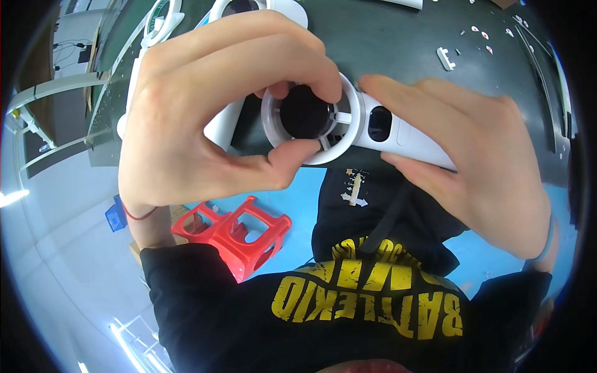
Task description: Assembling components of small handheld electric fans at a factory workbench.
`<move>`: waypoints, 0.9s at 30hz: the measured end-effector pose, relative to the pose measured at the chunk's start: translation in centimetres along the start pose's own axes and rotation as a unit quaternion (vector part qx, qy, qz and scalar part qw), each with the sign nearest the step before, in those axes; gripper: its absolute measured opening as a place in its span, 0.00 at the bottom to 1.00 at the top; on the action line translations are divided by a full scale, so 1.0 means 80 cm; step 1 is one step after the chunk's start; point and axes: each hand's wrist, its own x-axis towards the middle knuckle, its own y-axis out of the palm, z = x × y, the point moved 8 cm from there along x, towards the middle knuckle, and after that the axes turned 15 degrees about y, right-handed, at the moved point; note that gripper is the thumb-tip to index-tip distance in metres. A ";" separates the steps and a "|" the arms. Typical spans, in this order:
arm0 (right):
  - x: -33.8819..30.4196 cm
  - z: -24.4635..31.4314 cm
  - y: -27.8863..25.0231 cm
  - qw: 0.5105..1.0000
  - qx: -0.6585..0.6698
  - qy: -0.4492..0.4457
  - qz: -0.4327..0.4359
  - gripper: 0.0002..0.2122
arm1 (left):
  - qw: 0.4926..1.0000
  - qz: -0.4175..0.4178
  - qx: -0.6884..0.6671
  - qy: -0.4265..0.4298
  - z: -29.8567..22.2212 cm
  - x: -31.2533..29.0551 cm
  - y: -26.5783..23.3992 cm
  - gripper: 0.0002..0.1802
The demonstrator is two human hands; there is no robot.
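Note:
A white handheld device with a ring-shaped head and a dark oval panel on its handle is held above the dark table. My right hand grips the handle, thumb on the near side and fingers on the far side. My left hand curls around the ring head. Its index finger reaches inside the ring, against a round black disc, while the thumb presses at the ring's near rim. Thin white spokes show between disc and ring. The left fingers hide the ring's far left part.
Further white devices with ring heads lie at the far left of the dark table. A small white plastic piece and several scattered bits lie far right, near dark thin strips. A red plastic stool stands below, left.

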 end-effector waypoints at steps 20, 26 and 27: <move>0.003 -0.010 -0.005 0.998 -0.055 0.025 0.011 0.25 | 0.999 0.000 -0.048 -0.009 0.009 -0.012 -0.008 0.28; 0.017 -0.011 0.006 0.983 0.045 0.087 0.152 0.21 | 0.981 -0.118 -0.110 -0.111 0.000 -0.054 -0.001 0.37; 0.022 -0.005 0.001 0.984 0.038 0.092 0.150 0.21 | 0.979 -0.114 -0.106 -0.128 -0.005 -0.055 0.004 0.36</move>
